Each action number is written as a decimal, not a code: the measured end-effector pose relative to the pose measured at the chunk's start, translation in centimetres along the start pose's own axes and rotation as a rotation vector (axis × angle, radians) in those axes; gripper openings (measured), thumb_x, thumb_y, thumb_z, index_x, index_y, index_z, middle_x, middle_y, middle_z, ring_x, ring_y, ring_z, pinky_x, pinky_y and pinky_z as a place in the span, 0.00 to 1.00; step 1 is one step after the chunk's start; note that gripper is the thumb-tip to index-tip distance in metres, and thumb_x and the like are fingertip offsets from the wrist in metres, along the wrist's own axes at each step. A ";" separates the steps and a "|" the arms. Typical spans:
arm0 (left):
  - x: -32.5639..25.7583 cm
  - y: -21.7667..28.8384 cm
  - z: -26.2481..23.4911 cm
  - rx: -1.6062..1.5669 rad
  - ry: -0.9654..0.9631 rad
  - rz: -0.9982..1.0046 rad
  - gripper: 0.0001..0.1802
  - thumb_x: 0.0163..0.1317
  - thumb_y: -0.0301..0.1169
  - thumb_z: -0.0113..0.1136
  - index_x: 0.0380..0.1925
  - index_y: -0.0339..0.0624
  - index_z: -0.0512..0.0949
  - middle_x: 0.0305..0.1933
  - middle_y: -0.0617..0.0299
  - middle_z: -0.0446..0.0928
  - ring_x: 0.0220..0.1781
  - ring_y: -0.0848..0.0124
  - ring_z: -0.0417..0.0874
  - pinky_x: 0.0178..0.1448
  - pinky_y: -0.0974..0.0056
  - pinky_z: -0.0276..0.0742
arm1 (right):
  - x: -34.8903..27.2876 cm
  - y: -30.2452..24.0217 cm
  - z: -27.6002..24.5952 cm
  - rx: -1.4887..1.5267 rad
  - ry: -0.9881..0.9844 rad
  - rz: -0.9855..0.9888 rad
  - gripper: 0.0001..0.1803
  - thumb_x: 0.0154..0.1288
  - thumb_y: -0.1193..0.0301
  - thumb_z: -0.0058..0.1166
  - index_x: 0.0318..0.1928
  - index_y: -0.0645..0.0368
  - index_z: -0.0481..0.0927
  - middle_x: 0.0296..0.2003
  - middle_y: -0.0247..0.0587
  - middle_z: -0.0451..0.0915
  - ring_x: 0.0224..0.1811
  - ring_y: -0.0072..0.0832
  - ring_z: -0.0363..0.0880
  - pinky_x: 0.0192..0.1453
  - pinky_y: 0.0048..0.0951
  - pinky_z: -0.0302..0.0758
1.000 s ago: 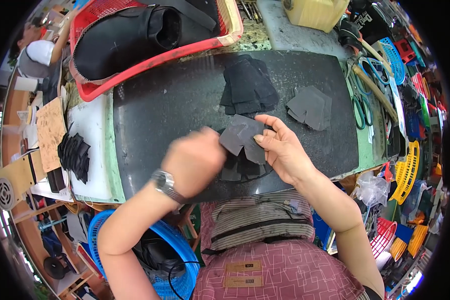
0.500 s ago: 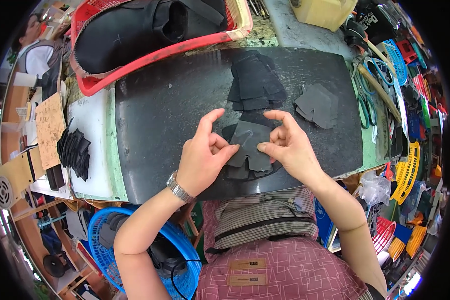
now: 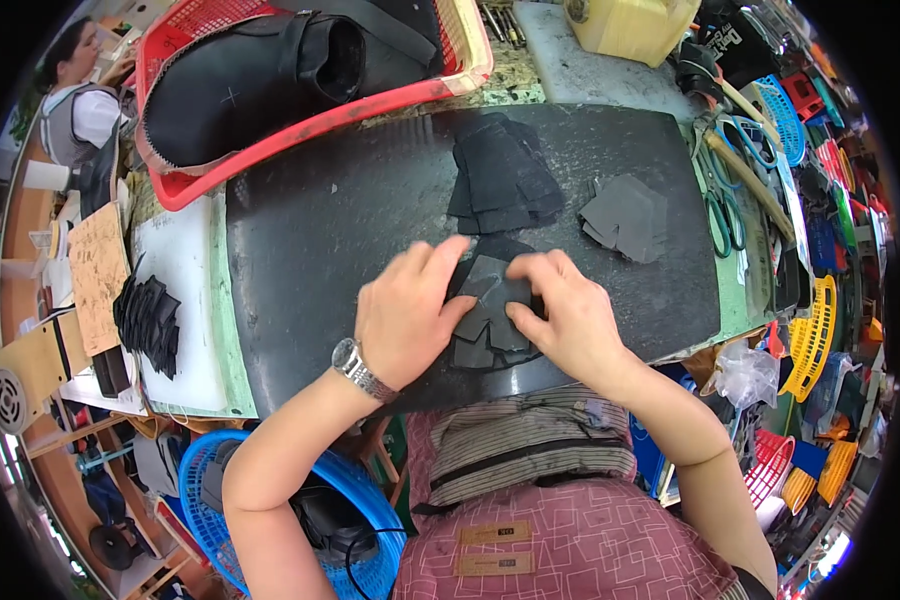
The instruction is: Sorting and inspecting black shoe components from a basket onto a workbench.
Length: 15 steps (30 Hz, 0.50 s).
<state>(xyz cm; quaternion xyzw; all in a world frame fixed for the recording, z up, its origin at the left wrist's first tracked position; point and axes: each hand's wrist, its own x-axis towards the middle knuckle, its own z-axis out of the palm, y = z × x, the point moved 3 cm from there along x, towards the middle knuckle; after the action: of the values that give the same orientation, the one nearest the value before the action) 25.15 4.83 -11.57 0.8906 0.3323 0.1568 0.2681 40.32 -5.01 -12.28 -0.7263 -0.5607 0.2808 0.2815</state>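
A dark grey notched sheet piece (image 3: pixel 492 296) lies over other dark pieces near the front edge of a black work board (image 3: pixel 300 250). My left hand (image 3: pixel 408 308) grips its left edge, thumb on top and fingers curled beside it. From the right, my right hand (image 3: pixel 570 308) holds the opposite edge with thumb and bent fingers. Just beyond the hands lies a stack of black cut pieces (image 3: pixel 506 175). A smaller stack of grey notched pieces (image 3: pixel 627 218) rests to the right. The fingertips' undersides are hidden.
A red basket (image 3: pixel 300 137) holding black leather shoe parts (image 3: pixel 260 88) stands at the back left. Scissors (image 3: pixel 722 215) lie at the right. Black pieces (image 3: pixel 148 325) sit on a white board. Below left is a blue basket (image 3: pixel 198 500); a person (image 3: pixel 82 110) is at the far left.
Both hands have come down slightly, and their raised index fingers have bent toward the piece. The grey piece now sits lower and looks narrower between them.
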 end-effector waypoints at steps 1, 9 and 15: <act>0.6 0.3 -0.5 0.042 0.087 0.095 0.25 0.48 0.26 0.67 0.49 0.42 0.73 0.33 0.58 0.76 0.35 0.59 0.79 0.40 0.62 0.76 | -0.2 -0.5 -0.3 -0.210 0.084 -0.195 0.21 0.53 0.72 0.60 0.49 0.54 0.75 0.32 0.43 0.74 0.35 0.37 0.78 0.35 0.34 0.75; 9.8 0.4 1.3 0.127 0.123 0.406 0.11 0.49 0.30 0.66 0.33 0.41 0.78 0.38 0.57 0.77 0.42 0.59 0.78 0.46 0.59 0.75 | 1.4 0.4 -2.6 -0.151 0.285 -0.304 0.09 0.53 0.70 0.60 0.36 0.58 0.81 0.35 0.40 0.77 0.39 0.38 0.77 0.44 0.36 0.74; 10.4 -0.2 1.4 0.004 0.208 0.316 0.03 0.54 0.26 0.60 0.27 0.39 0.78 0.31 0.56 0.80 0.34 0.60 0.82 0.41 0.60 0.77 | 4.3 1.7 -2.6 -0.227 0.367 -0.370 0.12 0.57 0.75 0.55 0.43 0.62 0.78 0.40 0.43 0.80 0.44 0.40 0.77 0.50 0.37 0.74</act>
<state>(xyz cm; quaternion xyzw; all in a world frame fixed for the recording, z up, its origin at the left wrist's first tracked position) 33.28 11.45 -11.78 0.9112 0.2144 0.2876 0.2025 44.23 -1.39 -12.09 -0.6774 -0.6512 0.0240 0.3414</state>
